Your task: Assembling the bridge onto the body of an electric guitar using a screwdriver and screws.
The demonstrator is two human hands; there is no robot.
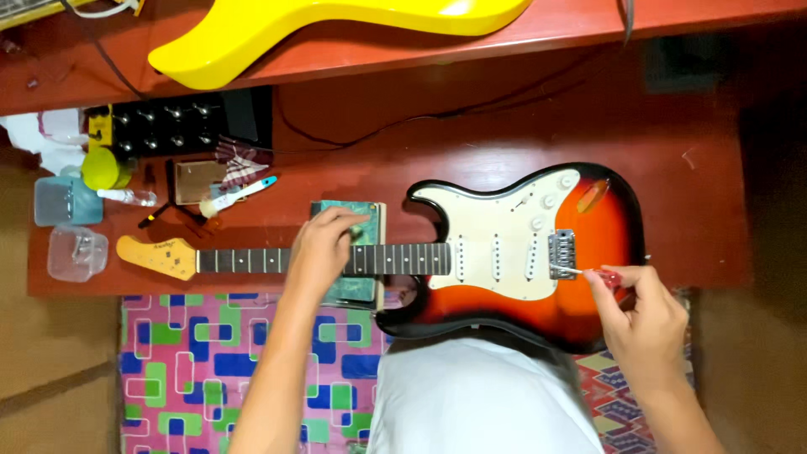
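We look down at a low red wooden table and see a sunburst electric guitar with a cream plate and a dark neck lying flat on it. Its long line runs left to right, with the pale yellow head far out on the left and the round body on the right. Our left hand rests on the neck near its middle, fingers bent over the top, pressing on it where it crosses a green block that props the neck up. This hand does not wrap all the way around anything we can see. Our right hand is at the body end, and it is closed in a pinch on a small screwdriver with a clear red handle. The thin metal tip points left and touches the shiny metal bridge, which sits just to the left of the hand. So the right hand is the near one to the bridge, and the left hand is well apart from it. Farther left on the table lie a clear plastic box, a yellow-green lid and a black box with knobs. A bright yellow guitar body lies on the far side.
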